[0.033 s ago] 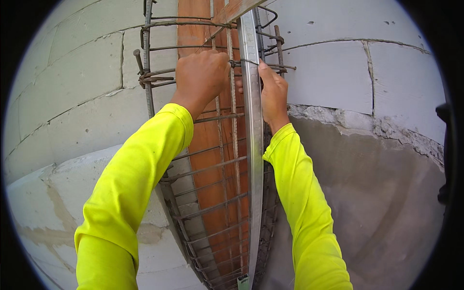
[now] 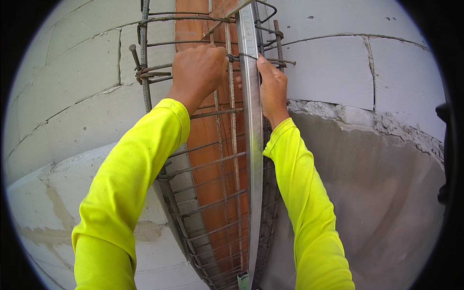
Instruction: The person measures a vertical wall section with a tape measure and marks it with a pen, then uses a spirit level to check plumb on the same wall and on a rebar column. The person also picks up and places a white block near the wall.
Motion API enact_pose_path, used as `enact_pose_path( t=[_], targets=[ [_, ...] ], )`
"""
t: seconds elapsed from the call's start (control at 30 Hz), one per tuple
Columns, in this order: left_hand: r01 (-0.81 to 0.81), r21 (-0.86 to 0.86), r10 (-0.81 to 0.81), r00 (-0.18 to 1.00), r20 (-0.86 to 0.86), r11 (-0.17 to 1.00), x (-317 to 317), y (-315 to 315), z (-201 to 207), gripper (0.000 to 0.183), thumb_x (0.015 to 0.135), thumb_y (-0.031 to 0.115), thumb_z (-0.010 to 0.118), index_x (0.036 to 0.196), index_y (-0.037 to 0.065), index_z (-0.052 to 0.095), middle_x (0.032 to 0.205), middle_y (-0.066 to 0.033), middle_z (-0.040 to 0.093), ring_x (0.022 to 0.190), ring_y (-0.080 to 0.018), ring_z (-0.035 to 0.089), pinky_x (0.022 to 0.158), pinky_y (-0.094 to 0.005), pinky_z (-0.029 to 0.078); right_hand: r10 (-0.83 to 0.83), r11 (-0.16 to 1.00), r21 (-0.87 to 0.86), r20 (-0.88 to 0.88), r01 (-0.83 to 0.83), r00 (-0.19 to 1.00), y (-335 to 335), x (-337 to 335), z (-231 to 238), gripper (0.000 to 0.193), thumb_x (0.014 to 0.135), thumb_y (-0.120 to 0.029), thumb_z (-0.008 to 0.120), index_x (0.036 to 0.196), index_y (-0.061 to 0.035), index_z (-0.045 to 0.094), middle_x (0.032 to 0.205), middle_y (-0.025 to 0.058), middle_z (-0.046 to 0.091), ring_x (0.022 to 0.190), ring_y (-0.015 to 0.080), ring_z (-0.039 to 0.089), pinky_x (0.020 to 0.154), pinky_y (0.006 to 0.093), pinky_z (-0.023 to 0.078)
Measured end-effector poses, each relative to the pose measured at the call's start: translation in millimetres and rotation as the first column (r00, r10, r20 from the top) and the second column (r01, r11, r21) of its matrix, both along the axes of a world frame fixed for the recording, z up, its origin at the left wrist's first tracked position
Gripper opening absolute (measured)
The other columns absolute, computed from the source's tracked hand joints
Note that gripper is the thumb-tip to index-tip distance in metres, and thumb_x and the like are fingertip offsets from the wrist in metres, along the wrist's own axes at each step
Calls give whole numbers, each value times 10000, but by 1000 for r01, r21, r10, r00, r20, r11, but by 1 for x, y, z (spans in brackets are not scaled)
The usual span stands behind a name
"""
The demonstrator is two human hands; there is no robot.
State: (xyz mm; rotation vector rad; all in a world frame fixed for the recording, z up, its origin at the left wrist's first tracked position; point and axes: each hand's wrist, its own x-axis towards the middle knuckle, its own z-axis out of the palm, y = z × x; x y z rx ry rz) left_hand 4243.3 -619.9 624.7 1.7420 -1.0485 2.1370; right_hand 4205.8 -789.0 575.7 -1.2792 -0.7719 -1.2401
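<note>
A long silvery metal channel [image 2: 253,140] stands upright against a cage of steel rebar [image 2: 208,170]. My right hand [image 2: 273,87] is closed around the channel's upper part, thumb at its right edge, with fingertips showing behind its left side. A thin dark wire [image 2: 248,56] crosses the channel's front beside that thumb. Just left of the channel, my left hand [image 2: 199,71] makes a fist in front of the rebar, close to the wire's left end. What lies inside that fist is hidden from view.
Behind the cage runs a reddish-brown wooden board [image 2: 205,145]. Pale block walls [image 2: 82,72] flank it, with grey plaster [image 2: 357,193] at lower right. Bar ends [image 2: 135,54] jut out at the left. A wooden piece [image 2: 232,8] slants across the top.
The view has shifted slightly, so the cage and both hands sit a little higher and further left in the picture. Both hands keep their hold.
</note>
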Motion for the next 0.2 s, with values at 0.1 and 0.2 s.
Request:
enact_pose_path(
  t=[0.1,0.2],
  targets=[
    [-58,47,59,998,-14,997,0,3,1,258,949,370,613,1044,170,746,862,-118,745,824,-304,721,650,-452,547,-94,995,-18,40,95,995,-9,7,1,341,1063,-291,516,1149,-23,708,886,78,733,750,143,713,672,298,581],
    [-76,34,75,997,14,997,1,-3,1,402,885,446,647,867,58,749,797,-186,719,756,-372,702,688,-494,539,-193,981,10,14,193,981,-21,19,-49,328,1051,-281,533,1149,-21,709,891,84,735,760,144,709,684,300,576]
  ],
)
